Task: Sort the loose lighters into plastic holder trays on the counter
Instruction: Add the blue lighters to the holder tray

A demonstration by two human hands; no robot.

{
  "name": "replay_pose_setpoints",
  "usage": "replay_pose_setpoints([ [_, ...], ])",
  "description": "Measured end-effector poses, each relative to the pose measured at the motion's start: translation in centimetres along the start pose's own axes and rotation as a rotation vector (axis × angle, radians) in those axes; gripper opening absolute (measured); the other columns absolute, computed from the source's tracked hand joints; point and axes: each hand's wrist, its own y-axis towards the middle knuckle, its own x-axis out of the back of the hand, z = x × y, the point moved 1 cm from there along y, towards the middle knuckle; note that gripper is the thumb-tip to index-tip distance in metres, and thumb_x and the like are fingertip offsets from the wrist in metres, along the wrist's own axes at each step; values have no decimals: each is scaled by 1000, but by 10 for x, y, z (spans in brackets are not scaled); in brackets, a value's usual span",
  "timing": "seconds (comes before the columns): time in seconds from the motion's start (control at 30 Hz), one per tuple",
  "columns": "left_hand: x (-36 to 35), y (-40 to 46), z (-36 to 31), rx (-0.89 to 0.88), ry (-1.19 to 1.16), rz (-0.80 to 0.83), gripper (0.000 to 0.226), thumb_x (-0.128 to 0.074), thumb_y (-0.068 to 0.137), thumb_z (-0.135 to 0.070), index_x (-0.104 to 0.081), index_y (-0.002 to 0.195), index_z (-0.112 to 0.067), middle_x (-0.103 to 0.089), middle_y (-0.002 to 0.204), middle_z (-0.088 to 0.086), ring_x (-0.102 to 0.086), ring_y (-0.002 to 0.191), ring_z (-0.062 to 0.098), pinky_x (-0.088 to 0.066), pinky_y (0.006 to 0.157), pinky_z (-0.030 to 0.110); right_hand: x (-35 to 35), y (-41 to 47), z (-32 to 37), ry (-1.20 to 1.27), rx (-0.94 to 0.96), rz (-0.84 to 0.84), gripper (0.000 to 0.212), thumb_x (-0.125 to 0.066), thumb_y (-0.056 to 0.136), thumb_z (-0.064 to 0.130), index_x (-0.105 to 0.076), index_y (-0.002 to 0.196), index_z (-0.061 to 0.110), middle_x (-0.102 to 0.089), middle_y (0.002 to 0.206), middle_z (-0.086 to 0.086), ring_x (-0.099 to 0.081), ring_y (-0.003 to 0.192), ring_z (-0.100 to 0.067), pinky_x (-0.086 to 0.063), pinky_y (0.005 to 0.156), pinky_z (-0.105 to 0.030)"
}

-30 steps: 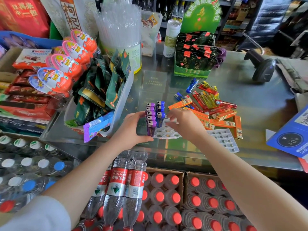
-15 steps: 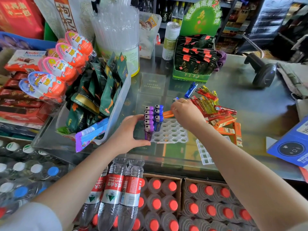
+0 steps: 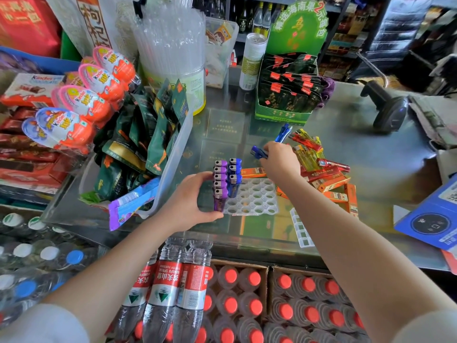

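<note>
Head view of a glass shop counter [image 3: 371, 154]. At centre lies a white plastic holder tray [image 3: 254, 199] with rows of round sockets; its left edge carries a column of upright purple lighters [image 3: 220, 184] and, just beside it toward 3 o'clock, a shorter column of upright blue lighters [image 3: 234, 178]; the remaining sockets stand unfilled. The left hand [image 3: 191, 201] grasps the tray's left side, thumb against the nearest purple lighter and fingers curled round the far side of the column. The right hand [image 3: 279, 160], at 1 o'clock from the tray, pinches a loose blue lighter [image 3: 258, 153] in its fingertips, held above the counter. Another blue lighter [image 3: 283, 133] lies further toward 1 o'clock. At 3 o'clock from the right hand spreads a heap of loose yellow, red and orange lighters [image 3: 319, 164]. A second white tray with square cells [image 3: 300, 229] lies at 5 o'clock, partly hidden by the right forearm.
</note>
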Motion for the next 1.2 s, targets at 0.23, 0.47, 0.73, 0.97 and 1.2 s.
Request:
replay_pose_setpoints([
  [0.23, -1, 0, -4, -7, -32, -18, 76, -81, 58, -29, -45, 124, -20, -53, 121, -4, -46, 116, 13, -36, 98, 31, 30, -51, 0, 827, 99, 10, 9, -59, 86, 11, -58, 81, 19, -61, 70, 3, -56, 63, -16, -49, 64, -29],
  [0.47, 2, -3, -16, -3, -36, -6, 72, -80, 63, -20, -43, 125, -15, -53, 118, -3, -48, 106, 10, -34, 86, 23, 11, -92, 0, 1098, 71, 205, 15, -58, 85, -1, -65, 87, 11, -66, 67, 1, -60, 58, -5, -54, 62, -20],
  [0.73, -1, -7, -15, 18, -25, -11, 77, -80, 65, -21, -38, 129, -14, -52, 126, 3, -49, 115, 18, -34, 90, 24, 1, -100, 10, 836, 149, 126, 22, -67, 79, 2, -58, 90, 20, -65, 73, 10, -58, 62, -1, -51, 66, -21],
  [0.97, 1, -9, -17, 5, -37, -5, 76, -79, 66, -22, -37, 130, -17, -52, 127, -2, -48, 112, 12, -33, 91, 24, 6, -102, 13, 548, 294, 32, 18, -67, 81, 9, -60, 97, 8, -64, 76, 0, -57, 64, -8, -44, 60, -13],
  [1.2, 0, -8, -15, -13, -18, -7, 76, -79, 66, -24, -38, 130, -19, -52, 126, -5, -47, 113, 9, -33, 92, 23, 15, -97, 20, 376, 393, 27, 26, -66, 82, 11, -59, 104, 0, -68, 82, -15, -61, 70, -28, -49, 66, -36],
])
